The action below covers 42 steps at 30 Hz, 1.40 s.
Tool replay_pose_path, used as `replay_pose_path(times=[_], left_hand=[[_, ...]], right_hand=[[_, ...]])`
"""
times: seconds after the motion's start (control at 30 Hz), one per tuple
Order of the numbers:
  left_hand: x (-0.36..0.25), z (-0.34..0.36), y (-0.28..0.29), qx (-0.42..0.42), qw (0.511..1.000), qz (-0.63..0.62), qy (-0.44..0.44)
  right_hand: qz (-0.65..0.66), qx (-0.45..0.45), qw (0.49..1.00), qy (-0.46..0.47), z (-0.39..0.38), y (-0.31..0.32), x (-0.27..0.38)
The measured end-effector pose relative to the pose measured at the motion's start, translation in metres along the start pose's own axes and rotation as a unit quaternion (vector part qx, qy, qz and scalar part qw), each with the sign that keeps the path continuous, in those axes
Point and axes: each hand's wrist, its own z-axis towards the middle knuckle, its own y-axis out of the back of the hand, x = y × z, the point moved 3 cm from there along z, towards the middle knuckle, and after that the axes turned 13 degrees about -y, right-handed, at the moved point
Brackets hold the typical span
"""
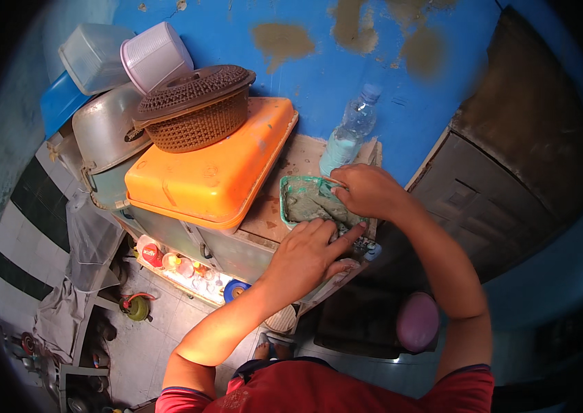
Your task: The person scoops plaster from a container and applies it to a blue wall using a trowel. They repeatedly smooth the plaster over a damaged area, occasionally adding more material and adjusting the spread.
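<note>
A green plastic container (298,199) of wet grey paste sits on a worn tiled ledge (271,220). My right hand (360,189) is closed round a thin handle at the container's back right, over the paste; the tool's other end is unclear. My left hand (305,251) lies over the container's front rim, its forefinger stretched toward the right corner and its thumb apart, lower down, with grey smears on it. Whether its fingertips press on the container or the paste is hard to tell. Behind, a clear bottle (346,131) stands upright, partly filled with pale bluish contents.
An orange lidded box (188,189) is left of my work, carrying a brown woven-look basket (191,124). Pots and tubs (95,58) are stacked farther left. Small items fill a lit lower shelf (185,268). A dark door (484,193) and pink oval object (415,320) are right.
</note>
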Motion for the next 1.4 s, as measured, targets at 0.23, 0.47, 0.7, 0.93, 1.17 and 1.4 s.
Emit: replay_pose_path(times=[0.23,0.47,0.7,0.93,1.17,1.4], left_hand=[[0.001,0.003,-0.001,0.009,0.998,-0.053,-0.029],[0.013,-0.007,0.0,-0.005,0.998,-0.006,-0.055],[0.029,-0.025,0.02,-0.227,0.966,-0.079,0.095],[0.039,-0.031,0.018,-0.319,0.944,-0.034,0.07],[0.044,-0.053,0.002,-0.311,0.936,-0.066,0.149],[0.051,-0.067,-0.014,-0.369,0.901,-0.124,0.192]], right_hand=[[-0.013,-0.032,0.999,-0.023,0.004,-0.005,0.001],[0.005,0.017,0.998,-0.064,0.005,0.001,0.002],[0.02,0.029,0.995,-0.09,0.006,-0.006,-0.004],[0.081,0.065,0.992,-0.074,-0.001,-0.003,-0.003],[0.113,0.059,0.992,-0.021,-0.016,0.006,0.015],[0.169,-0.052,0.976,-0.125,-0.01,-0.008,0.006]])
